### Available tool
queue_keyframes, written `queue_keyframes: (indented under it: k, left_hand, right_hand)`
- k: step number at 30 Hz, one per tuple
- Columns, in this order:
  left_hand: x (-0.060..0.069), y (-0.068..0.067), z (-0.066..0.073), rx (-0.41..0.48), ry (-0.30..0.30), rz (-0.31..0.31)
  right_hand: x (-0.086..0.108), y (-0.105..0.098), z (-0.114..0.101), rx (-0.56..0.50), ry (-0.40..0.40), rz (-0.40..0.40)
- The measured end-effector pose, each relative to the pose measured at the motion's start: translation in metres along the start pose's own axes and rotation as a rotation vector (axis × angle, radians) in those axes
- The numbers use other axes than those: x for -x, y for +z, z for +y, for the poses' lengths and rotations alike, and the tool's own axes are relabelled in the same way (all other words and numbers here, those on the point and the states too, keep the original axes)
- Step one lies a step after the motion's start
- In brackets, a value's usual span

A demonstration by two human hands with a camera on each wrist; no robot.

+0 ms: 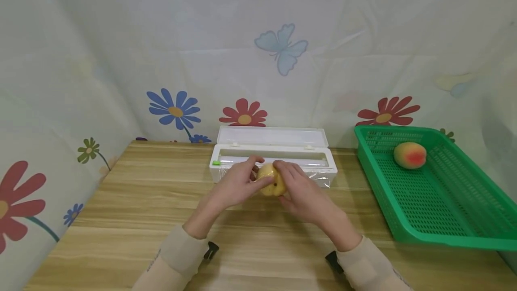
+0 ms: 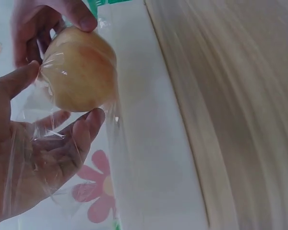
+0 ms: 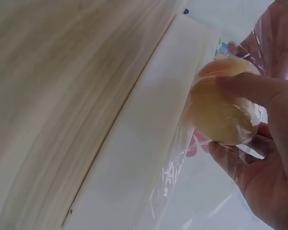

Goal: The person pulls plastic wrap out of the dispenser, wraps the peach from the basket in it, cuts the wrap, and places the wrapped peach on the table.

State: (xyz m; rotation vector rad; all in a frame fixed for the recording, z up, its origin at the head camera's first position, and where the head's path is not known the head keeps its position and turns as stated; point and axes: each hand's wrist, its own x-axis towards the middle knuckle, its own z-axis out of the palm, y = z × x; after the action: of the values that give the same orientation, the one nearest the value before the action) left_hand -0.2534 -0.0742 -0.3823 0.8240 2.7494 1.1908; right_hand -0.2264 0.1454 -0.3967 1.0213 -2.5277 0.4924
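Observation:
A yellow fruit [image 1: 271, 179], peach-like in the wrist views, is held between both hands in front of the white wrap box [image 1: 274, 151]. Clear film [image 3: 170, 175] clings to the fruit and trails beside it. The left hand [image 1: 238, 183] grips the fruit's left side with thumb and fingertips; in the left wrist view film drapes over its palm [image 2: 53, 153]. From the right, the right hand [image 1: 304, 194] grips the same fruit [image 3: 223, 108], its thumb across the surface in the right wrist view. The box's lid [image 1: 272, 136] stands open, with a film roll inside.
On the right of the wooden table [image 1: 161, 192] stands a green basket [image 1: 383, 201] with a peach [image 1: 409, 155] inside. A white cloth [image 1: 226, 57] printed with flowers and a butterfly hangs behind the table and along its left side.

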Motion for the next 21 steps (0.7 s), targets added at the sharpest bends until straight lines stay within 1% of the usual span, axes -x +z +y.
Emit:
queue_keyframes:
  k: [4,6,12,15,19,21]
  left_hand:
    - [0.001,-0.007,0.001,-0.072,0.017,0.033]
    - [0.002,-0.011,0.0,-0.089,0.025,0.055]
    - [0.002,-0.023,-0.009,-0.075,0.05,0.058]
    - [0.002,-0.025,-0.011,-0.104,0.061,0.067]
    - [0.003,-0.025,-0.008,-0.197,0.11,0.115]
    - [0.003,-0.025,-0.005,-0.253,0.162,0.139]
  right_hand:
    - [-0.001,-0.001,0.001,-0.056,0.058,-0.02]
    - [-0.002,-0.002,0.001,-0.071,0.084,-0.032]
    - [-0.007,-0.003,0.001,-0.108,0.085,-0.054]
    - [-0.007,-0.003,0.002,-0.109,0.082,-0.049]
    - [-0.008,-0.004,0.003,-0.083,0.079,-0.012]
    - [-0.008,-0.005,0.004,-0.072,0.076,0.012]
